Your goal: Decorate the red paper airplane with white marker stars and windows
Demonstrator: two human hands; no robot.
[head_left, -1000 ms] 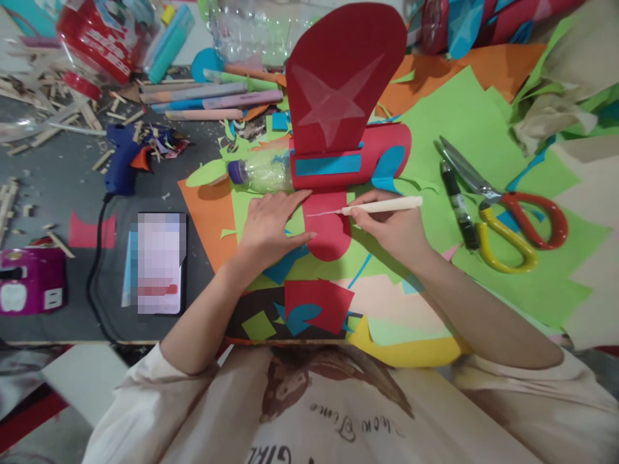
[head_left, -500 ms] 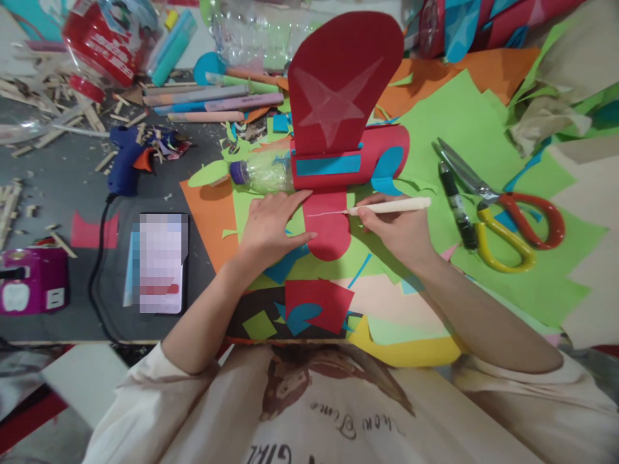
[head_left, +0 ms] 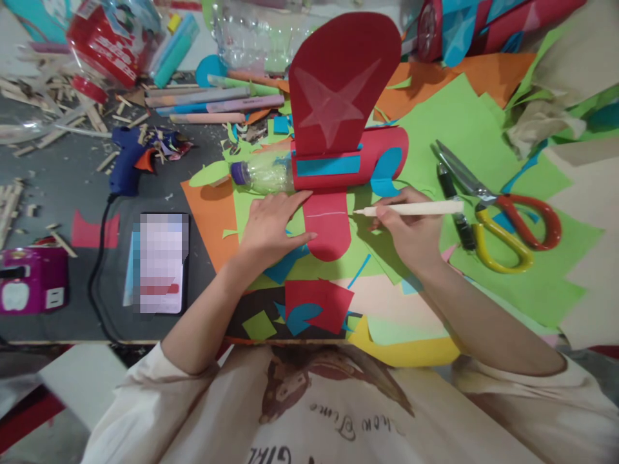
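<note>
A plastic bottle (head_left: 268,174) with a purple cap lies on its side, its body wrapped in red paper. From the wrap rises a large red paper wing (head_left: 345,58) with a pale star on it. A second red paper wing (head_left: 329,235) reaches toward me and bears a thin white line across it. My left hand (head_left: 275,222) rests with spread fingers at that wing's left edge, thumb and index touching it. My right hand (head_left: 411,225) is closed around a white marker (head_left: 420,208), whose tip sits just right of the wing, off the red paper.
Scissors (head_left: 503,206) and a black pen (head_left: 457,206) lie to the right on green paper (head_left: 522,277). A blue glue gun (head_left: 126,161), a phone (head_left: 162,264) and wood sticks are at left. Several markers (head_left: 217,103) lie behind the bottle cap.
My right hand has moved right, taking the marker tip off the red wing. The white line now shows fully, reaching near the wing's right edge. My left hand stays in place.
</note>
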